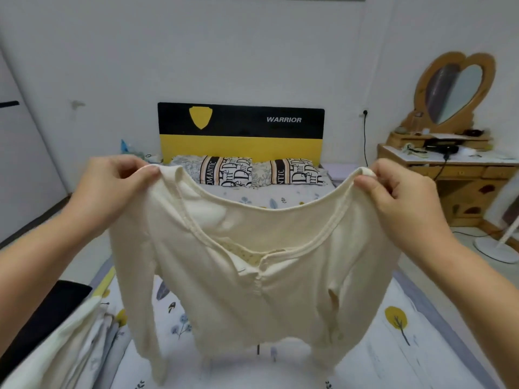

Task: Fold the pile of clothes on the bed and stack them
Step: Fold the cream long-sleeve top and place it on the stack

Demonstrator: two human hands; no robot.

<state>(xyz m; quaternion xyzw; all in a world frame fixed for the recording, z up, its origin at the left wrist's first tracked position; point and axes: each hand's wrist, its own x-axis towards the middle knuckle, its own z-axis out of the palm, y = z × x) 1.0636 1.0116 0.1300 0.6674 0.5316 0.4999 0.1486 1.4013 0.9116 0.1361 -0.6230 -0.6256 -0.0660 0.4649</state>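
- Here, a cream long-sleeved top (252,276) hangs spread out in the air above the bed (407,346), held up by its two shoulders with the wide neckline sagging between them.
- The left hand (112,186) has its grip pinched on the left shoulder of the top, thumb and fingers bunching the cloth at the seam.
- The right hand (404,195) has its grip pinched the same way on the right shoulder, a small roll of cloth showing above the thumb.
- Both sleeves dangle down, the left one reaching lower towards the near edge of the bed; the hem hangs just above the sheet, and I cannot tell whether it touches.
- A heap of pale clothes (70,338) lies at the near left of the bed, with a dark garment (42,313) beside it at the left edge.
- The bed carries a pale sheet printed with leaves and small trees.
- At the far end two lettered pillows (230,171) lean under a black and yellow headboard (241,130) marked WARRIOR.
- To the far right stands a wooden dresser (455,175) whose worktop holds small clutter, topped by a heart-shaped mirror (455,88).
- A white fan base (497,248) sits on the floor at the right.
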